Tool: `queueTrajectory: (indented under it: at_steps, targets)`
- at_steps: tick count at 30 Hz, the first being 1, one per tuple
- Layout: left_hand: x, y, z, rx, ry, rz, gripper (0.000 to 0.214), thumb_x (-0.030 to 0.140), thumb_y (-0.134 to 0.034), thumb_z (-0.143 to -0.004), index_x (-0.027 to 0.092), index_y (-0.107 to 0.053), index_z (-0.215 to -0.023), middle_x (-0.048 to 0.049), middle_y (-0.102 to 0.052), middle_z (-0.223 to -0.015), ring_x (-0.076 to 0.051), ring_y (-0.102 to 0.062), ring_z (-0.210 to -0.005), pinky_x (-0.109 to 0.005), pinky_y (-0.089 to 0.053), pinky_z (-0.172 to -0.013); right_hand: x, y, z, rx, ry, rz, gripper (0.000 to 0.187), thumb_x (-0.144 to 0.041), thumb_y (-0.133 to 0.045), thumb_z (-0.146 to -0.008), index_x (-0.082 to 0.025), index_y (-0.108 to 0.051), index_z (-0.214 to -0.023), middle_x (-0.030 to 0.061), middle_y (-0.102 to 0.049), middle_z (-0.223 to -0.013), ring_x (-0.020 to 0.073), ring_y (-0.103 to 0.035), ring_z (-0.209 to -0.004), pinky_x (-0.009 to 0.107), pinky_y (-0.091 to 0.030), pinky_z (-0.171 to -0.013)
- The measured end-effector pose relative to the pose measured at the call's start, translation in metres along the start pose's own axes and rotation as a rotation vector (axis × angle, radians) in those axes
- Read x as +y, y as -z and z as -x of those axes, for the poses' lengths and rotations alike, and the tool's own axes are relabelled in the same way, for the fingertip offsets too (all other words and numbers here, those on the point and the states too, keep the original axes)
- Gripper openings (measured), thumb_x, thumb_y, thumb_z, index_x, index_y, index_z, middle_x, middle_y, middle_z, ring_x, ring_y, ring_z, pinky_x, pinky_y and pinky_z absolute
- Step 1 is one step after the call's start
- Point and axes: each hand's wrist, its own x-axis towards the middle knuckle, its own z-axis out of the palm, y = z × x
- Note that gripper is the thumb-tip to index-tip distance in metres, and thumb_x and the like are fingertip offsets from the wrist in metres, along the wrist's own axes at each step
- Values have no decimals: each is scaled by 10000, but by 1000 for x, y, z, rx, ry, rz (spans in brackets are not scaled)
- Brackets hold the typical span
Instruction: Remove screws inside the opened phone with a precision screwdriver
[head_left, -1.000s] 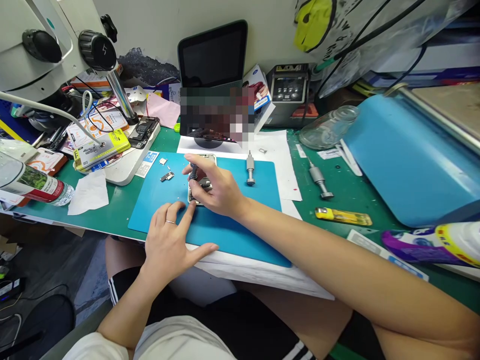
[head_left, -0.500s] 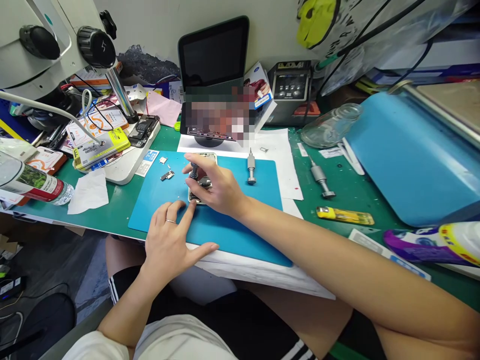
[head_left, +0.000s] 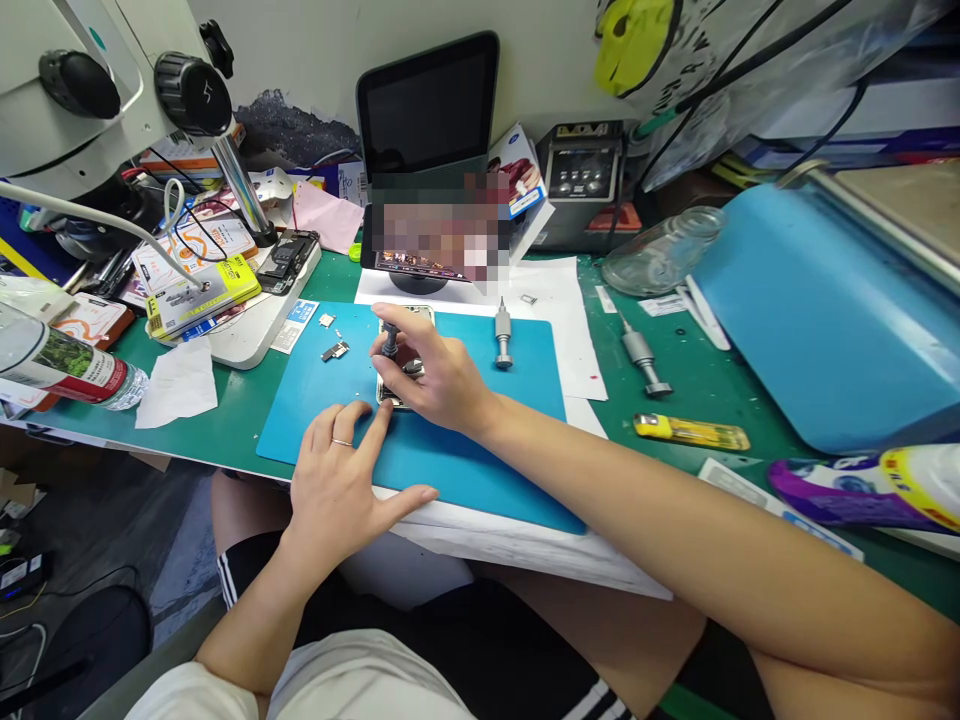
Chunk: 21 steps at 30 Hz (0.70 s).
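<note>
My right hand [head_left: 439, 370] is closed around a small precision screwdriver [head_left: 390, 340], held upright over an opened phone [head_left: 427, 316]. Much of the phone is covered by that hand, and the driver's tip is hidden. My left hand [head_left: 337, 475] lies with fingers spread on the blue mat [head_left: 480, 465], its index fingertip touching the phone's near edge. A ring shows on one of its fingers. Small metal phone parts [head_left: 335, 351] lie on the mat left of the phone. A second grey screwdriver [head_left: 503, 338] stands on the mat to the right.
Right of the mat are another screwdriver [head_left: 639, 350], a yellow utility knife [head_left: 691, 431] and a glass jar [head_left: 660, 255]. Behind the phone stands a tablet [head_left: 427, 110] with a lit screen below it. A microscope [head_left: 112, 100] and a water bottle [head_left: 75, 365] occupy the left.
My right hand and the screwdriver have shifted very slightly to the right, with the fingers turned a little around the handle. My left hand has stayed still.
</note>
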Motion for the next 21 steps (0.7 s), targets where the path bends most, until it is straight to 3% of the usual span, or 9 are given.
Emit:
queueTrajectory:
  at_steps: [10, 21]
  targets:
    - [0, 0, 0, -8, 3, 9, 877, 787, -546, -837, 174, -536, -1463, -145, -571, -1330, -349, -484, -1224, -489, -406, -1079, -1, 1, 0, 28, 10, -36, 465, -190, -501, -1002, -247, -354, -1439, 44, -700, -1053, 107, -684, -807, 250, -610, -726]
    - [0, -1, 1, -1, 17, 10, 883, 800, -537, -833, 191, -527, -1472, -155, -548, -1351, -350, -497, -1219, -490, -422, -1068, -2, 1, 1, 50, -97, -174, 441, -301, -511, -1013, -251, -353, -1422, 35, -664, -1014, 112, -658, -749, 294, -634, -750]
